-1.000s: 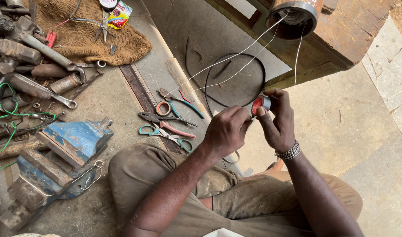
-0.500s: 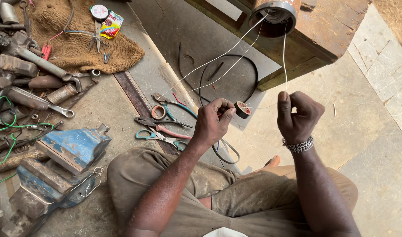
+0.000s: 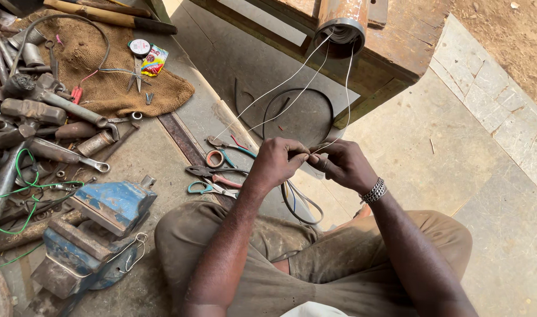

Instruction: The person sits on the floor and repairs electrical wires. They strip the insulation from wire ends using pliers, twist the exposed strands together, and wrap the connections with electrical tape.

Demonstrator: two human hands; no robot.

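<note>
We see left hand (image 3: 277, 163) and right hand (image 3: 342, 164) pinched together on white wires (image 3: 292, 82) from the metal cylinder (image 3: 342, 26); fingertips hide the wire ends; pliers (image 3: 213, 173) lie beside

Fingertips of left hand (image 3: 278, 162) and right hand (image 3: 342, 164) meeting over the wires (image 3: 292, 88), hiding the pinched spot; grip too small to judge. Wire ends disappearing inside the cylinder (image 3: 341, 23), itself running off the top edge. Vise (image 3: 98, 226) partly hiding behind the knee (image 3: 180, 229). Tools (image 3: 10, 117) running off the left edge. Forearms leaving the bottom edge.
</note>
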